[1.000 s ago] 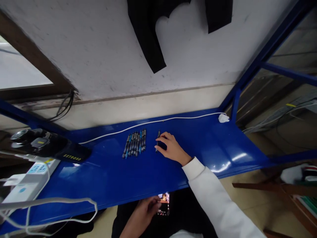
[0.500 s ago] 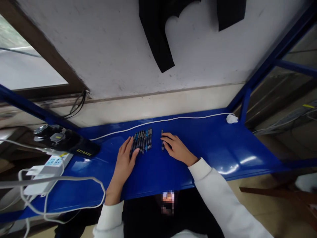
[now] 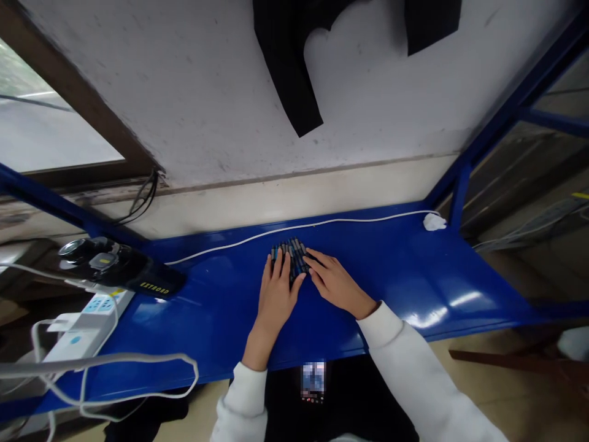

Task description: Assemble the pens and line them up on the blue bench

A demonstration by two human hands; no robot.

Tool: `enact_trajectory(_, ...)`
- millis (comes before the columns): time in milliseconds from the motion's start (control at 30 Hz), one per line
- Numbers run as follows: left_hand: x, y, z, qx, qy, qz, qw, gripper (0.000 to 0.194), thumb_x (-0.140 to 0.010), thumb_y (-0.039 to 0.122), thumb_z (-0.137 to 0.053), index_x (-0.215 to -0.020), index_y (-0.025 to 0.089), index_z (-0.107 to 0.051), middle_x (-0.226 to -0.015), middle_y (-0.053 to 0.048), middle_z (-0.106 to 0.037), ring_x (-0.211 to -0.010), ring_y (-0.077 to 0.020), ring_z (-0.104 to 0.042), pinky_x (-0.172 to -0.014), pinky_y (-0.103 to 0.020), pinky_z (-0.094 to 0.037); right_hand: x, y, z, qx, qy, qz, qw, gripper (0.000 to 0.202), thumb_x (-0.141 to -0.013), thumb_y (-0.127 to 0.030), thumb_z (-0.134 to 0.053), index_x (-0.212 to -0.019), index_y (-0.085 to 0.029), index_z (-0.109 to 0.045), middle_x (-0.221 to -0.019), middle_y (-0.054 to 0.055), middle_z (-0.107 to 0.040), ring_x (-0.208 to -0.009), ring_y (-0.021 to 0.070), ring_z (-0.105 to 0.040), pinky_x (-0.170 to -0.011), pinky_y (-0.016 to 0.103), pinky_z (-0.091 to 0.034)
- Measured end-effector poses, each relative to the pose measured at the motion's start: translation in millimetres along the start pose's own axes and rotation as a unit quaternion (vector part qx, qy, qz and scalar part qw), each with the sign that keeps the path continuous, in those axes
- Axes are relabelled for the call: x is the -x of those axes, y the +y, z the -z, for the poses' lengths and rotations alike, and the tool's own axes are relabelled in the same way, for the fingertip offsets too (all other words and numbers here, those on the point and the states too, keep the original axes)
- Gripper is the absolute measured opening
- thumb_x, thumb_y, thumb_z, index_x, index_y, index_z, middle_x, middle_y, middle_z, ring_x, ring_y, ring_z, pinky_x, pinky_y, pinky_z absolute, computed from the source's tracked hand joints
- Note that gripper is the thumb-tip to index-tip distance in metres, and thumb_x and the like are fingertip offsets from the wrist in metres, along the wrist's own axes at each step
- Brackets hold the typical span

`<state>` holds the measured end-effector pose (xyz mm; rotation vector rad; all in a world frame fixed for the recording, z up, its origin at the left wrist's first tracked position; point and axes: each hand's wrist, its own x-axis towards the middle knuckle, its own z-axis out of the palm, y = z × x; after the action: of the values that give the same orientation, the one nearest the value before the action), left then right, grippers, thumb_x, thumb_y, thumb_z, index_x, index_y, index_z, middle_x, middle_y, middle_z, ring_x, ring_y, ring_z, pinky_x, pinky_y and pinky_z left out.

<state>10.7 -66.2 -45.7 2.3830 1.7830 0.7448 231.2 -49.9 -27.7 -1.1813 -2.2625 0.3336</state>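
Note:
Several dark and blue pens (image 3: 291, 253) lie bunched together on the blue metal shelf (image 3: 405, 270). My left hand (image 3: 277, 291) rests flat against the left side of the bunch, fingers pointing away from me. On the right side, my right hand (image 3: 334, 282) presses its fingers against the pens. The two hands enclose the bunch between them and hide its near half. Both sleeves are white.
A white cable (image 3: 285, 230) runs along the shelf's back to a white plug (image 3: 434, 221). A black device (image 3: 115, 265) and a white power strip (image 3: 87, 325) with looping cords sit at the left. A phone (image 3: 313, 379) lies on my lap below the shelf edge.
My left hand left the phone, came up to the shelf and pushed the row of pens rightward. The single pen under my right hand is now gathered with the others.

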Motion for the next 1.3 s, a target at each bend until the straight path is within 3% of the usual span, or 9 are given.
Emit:
enact_trajectory(167,-3,26,-8.6,-0.012,-0.02,0.0,1.0,0.077,-0.118,0.059,-0.046,-0.183,0.018,-0.036,-0.19,-0.014,-0.031,-0.179,-0.0462,-0.019,-0.14,-0.071,-0.038,14,14,9,0.034,0.002,0.005,0.999,0.051,-0.116,-0.024,-0.056,-0.166,-0.017,-0.062,-0.175,0.022,-0.055,-0.16,0.037,-0.058,-0.127,0.06,-0.056)
enact_trajectory(333,-1,34,-7.1,-0.016,-0.028,0.015,0.999,0.079,-0.116,0.064,-0.048,-0.182,0.023,-0.039,-0.19,-0.014,-0.03,-0.178,-0.0488,-0.02,-0.138,-0.074,-0.038,16,21,12,0.033,0.013,-0.003,0.999,0.052,-0.117,-0.026,-0.055,-0.168,-0.021,-0.06,-0.174,0.021,-0.057,-0.159,0.036,-0.059,-0.127,0.061,-0.056)
enact_trajectory(433,0,33,-3.7,-0.016,-0.038,0.013,0.999,0.079,-0.117,0.064,-0.044,-0.183,0.021,-0.037,-0.191,-0.015,-0.025,-0.179,-0.0456,-0.016,-0.139,-0.072,-0.036,8,22,11,0.037,0.009,0.007,0.999,0.052,-0.118,-0.03,-0.054,-0.169,-0.023,-0.059,-0.178,0.02,-0.052,-0.165,0.035,-0.052,-0.129,0.06,-0.054)
enact_trajectory(567,3,24,1.7,-0.003,-0.059,-0.01,0.998,0.072,-0.121,0.057,-0.038,-0.185,0.025,-0.03,-0.192,-0.012,-0.023,-0.18,-0.0397,-0.015,-0.14,-0.07,-0.035,-10,23,12,0.056,-0.041,0.047,0.996,0.053,-0.119,-0.033,-0.053,-0.171,-0.026,-0.058,-0.184,0.013,-0.045,-0.173,0.0331,-0.041,-0.136,0.061,-0.044)
enact_trajectory(700,0,6,5.9,0.004,-0.073,-0.047,0.996,0.085,-0.118,0.063,-0.046,-0.187,0.024,-0.018,-0.193,-0.015,-0.019,-0.181,-0.0392,-0.009,-0.141,-0.067,-0.035,-24,26,10,0.078,-0.08,0.064,0.992,0.062,-0.119,-0.038,-0.052,-0.18,-0.027,-0.043,-0.189,0.01,-0.036,-0.177,0.0332,-0.032,-0.14,0.063,-0.036)
enact_trajectory(867,-9,-6,9.5,-0.002,-0.1,-0.095,0.99,0.088,-0.116,0.067,-0.046,-0.186,0.02,-0.022,-0.193,-0.016,-0.019,-0.18,-0.0411,-0.004,-0.142,-0.066,-0.034,-26,30,5,0.108,-0.092,0.058,0.988,0.066,-0.117,-0.025,-0.046,-0.183,-0.021,-0.036,-0.189,0.011,-0.035,-0.178,0.0326,-0.029,-0.14,0.06,-0.039)
enact_trajectory(1000,-15,-4,9.2,-0.004,-0.092,-0.13,0.987,0.084,-0.117,0.066,-0.047,-0.184,0.017,-0.032,-0.192,-0.017,-0.021,-0.179,-0.0418,0.002,-0.142,-0.067,-0.033,-17,37,6,0.114,-0.057,0.044,0.991,0.071,-0.113,-0.017,-0.048,-0.182,-0.017,-0.037,-0.188,0.013,-0.036,-0.177,0.0346,-0.03,-0.136,0.059,-0.047)
enact_trajectory(1300,-30,7,-7.5,0.006,-0.092,-0.161,0.983,0.078,-0.119,0.062,-0.042,-0.18,0.014,-0.04,-0.191,-0.021,-0.022,-0.179,-0.0419,-0.002,-0.141,-0.066,-0.035,3,57,19,0.119,-0.017,0.039,0.992,0.071,-0.107,-0.007,-0.046,-0.178,-0.011,-0.045,-0.183,0.018,-0.044,-0.176,0.0326,-0.036,-0.142,0.063,-0.039)
